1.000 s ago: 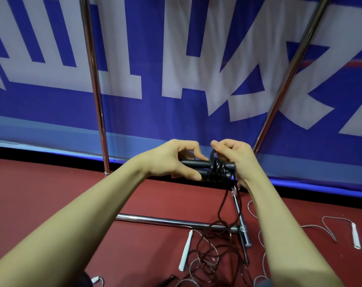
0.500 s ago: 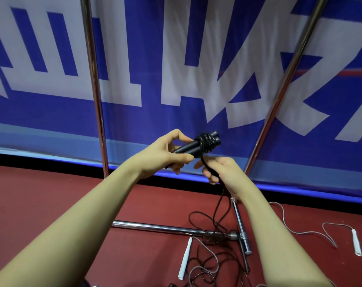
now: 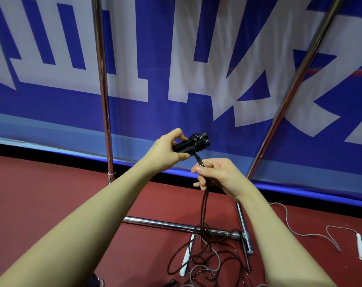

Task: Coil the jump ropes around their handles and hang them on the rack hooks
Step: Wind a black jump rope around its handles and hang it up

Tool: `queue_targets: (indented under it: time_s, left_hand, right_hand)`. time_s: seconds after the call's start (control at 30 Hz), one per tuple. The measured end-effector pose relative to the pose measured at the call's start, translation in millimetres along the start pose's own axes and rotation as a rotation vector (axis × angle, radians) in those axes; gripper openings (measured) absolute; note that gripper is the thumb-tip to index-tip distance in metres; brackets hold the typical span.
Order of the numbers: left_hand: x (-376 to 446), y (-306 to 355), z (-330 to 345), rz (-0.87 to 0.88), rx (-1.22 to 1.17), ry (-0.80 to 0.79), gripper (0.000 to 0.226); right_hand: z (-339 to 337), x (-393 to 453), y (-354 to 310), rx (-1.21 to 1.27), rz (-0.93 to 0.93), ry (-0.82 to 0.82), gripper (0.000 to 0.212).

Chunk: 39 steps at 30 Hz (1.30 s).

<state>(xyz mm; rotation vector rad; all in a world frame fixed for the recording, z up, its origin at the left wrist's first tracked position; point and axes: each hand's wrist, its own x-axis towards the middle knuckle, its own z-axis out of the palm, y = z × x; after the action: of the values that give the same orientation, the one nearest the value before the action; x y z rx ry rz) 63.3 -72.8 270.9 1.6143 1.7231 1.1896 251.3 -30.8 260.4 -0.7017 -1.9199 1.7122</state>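
My left hand (image 3: pixel 169 152) grips a pair of black jump-rope handles (image 3: pixel 193 142) held together, with several turns of black rope wound round their far end. Just below and to the right, my right hand (image 3: pixel 218 176) pinches the doubled black rope (image 3: pixel 204 206) where it leaves the coil. From there the rope hangs down to a loose tangle on the red floor. The chrome rack (image 3: pixel 102 83) stands behind my hands, with its upright poles and a floor bar; no hooks are in view.
A white-handled rope (image 3: pixel 360 246) lies on the floor at the right, and another white handle (image 3: pixel 186 256) lies among the tangled ropes. The rack's base bar (image 3: pixel 176 225) crosses the floor below my hands. A blue banner wall stands behind.
My right hand came off the handles and dropped below them, drawing the rope down. The handles tilted up to the right in my left hand. More turns sit on the coil.
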Motion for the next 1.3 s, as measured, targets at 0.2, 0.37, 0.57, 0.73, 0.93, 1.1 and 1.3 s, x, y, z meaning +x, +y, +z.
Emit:
queue_targets:
  time_s: [0.2,0.37,0.57,0.73,0.93,1.1,1.3]
  left_hand:
    - [1,-4,-4,0.046,0.148,-0.071,0.029]
    - [-1,2,-7,0.132,0.322,-0.263,0.031]
    - [-5,8,-4,0.119,0.327,-0.389,0.035]
    - [-11,13,5,0.108,0.224,-0.460,0.036]
    - [-16,28,7,0.128,0.072,-0.511,0.033]
    - [-17,33,3,0.132,-0.019,-0.426,0.036]
    - [-21,43,-1,0.134,-0.129,-0.397,0.037]
  right_hand:
    - [3,-4,-11,0.097,-0.036,-0.014,0.018]
    - [-6,-8,-21,-0.034,-0.057,0.079,0.020]
    - [-9,-12,-30,-0.268,-0.028,0.218,0.033]
    - [-15,-12,-28,-0.434,-0.174,0.386,0.016]
    - [-21,-7,-18,-0.303,-0.113,0.417,0.018]
    - [-31,-5,-11,-0.132,-0.101,0.488,0.019]
    - [-26,-3,-8,0.035,-0.051,0.391,0.024]
